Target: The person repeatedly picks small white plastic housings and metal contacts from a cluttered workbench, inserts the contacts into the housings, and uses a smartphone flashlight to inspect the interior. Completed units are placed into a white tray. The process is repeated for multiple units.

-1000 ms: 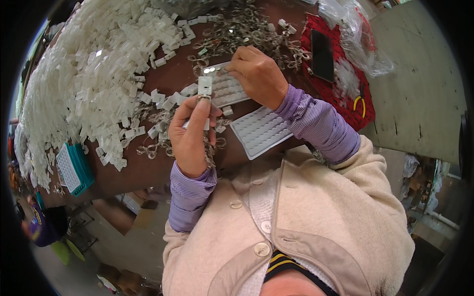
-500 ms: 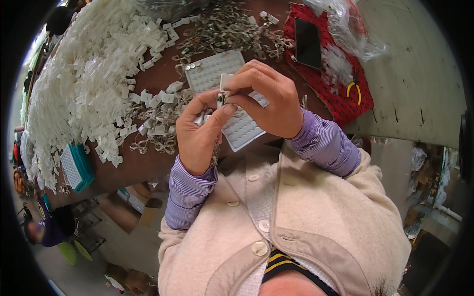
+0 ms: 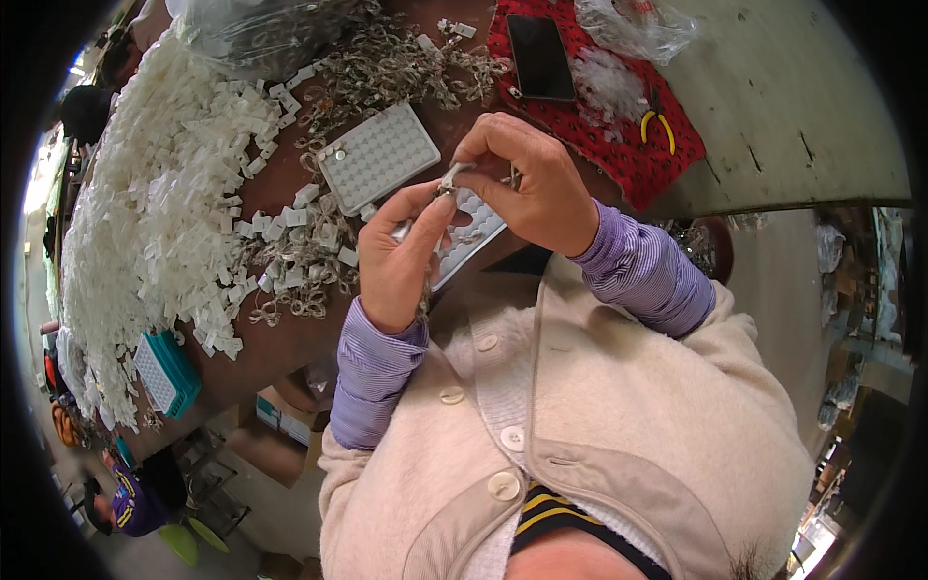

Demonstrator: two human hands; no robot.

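My left hand [image 3: 398,259] and my right hand [image 3: 534,182] meet above the table, thumbs and fingertips pinched close together. Between the right fingertips is a small white plastic piece [image 3: 455,175], held at a tilt. The left thumb and forefinger grip a tiny metal part [image 3: 445,190] right against it; its exact kind is too small to tell. Another pale piece shows partly within the left palm. Below the hands lies a white dimpled tray [image 3: 471,253], partly covered by them. A second such tray [image 3: 382,159], with a few small round metal pieces at one edge, lies just beyond.
A big heap of white plastic pieces [image 3: 164,213] covers the left side. Coiled cords [image 3: 396,72] lie at the back, more with white ends [image 3: 300,246] nearer. On a red cloth [image 3: 667,169] rest a phone [image 3: 539,58] and yellow-handled pliers [image 3: 657,130]. A teal box [image 3: 174,372] stands front left.
The white piece has gone from upright to tilted, lower against the metal part, and the fingertips have closed in around both. The whole view has turned slightly.
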